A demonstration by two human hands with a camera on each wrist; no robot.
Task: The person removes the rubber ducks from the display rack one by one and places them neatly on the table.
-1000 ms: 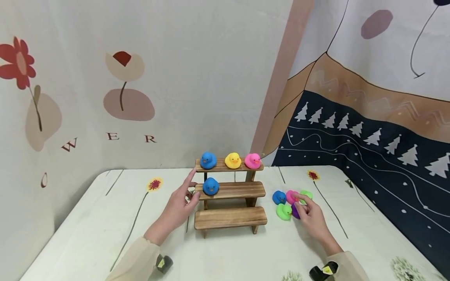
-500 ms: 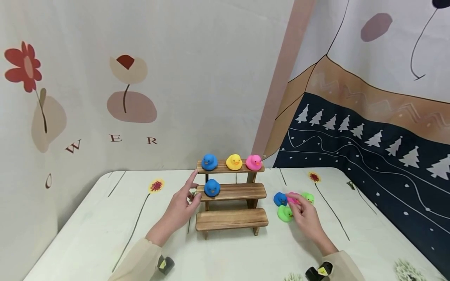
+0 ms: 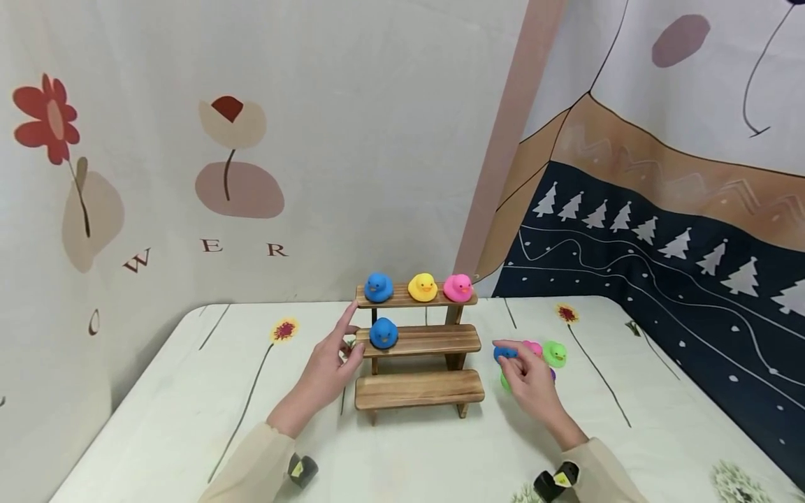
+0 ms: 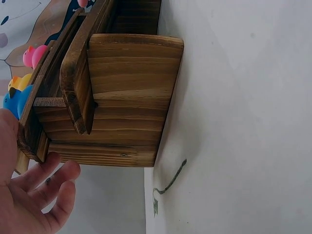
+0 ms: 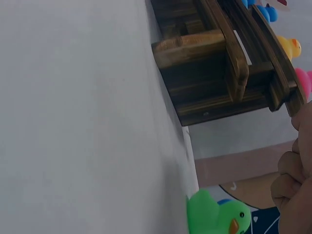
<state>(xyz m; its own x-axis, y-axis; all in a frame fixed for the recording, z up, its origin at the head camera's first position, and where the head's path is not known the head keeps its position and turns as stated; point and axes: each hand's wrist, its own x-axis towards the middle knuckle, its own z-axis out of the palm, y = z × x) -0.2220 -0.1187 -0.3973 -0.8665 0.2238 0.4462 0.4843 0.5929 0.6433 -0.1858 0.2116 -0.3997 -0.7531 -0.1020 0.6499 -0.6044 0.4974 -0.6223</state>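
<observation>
A three-tier wooden shelf carries blue, yellow and pink ducks on top, and a blue duck at the left of the middle tier. My left hand touches the shelf's left side, fingers spread. Over a loose blue duck, my right hand has thumb and index finger apart. Its grip on that duck is not visible. The hand partly hides a front green duck and a purple duck.
A pink duck and another green duck lie beyond my right hand. In the right wrist view a green duck shows at the bottom. The white, flower-printed table cover meets a printed cloth backdrop behind the shelf.
My right hand has moved left from the pink and purple ducks to the loose blue duck. My left hand stays at the shelf, and the ducks on the shelf keep their places.
</observation>
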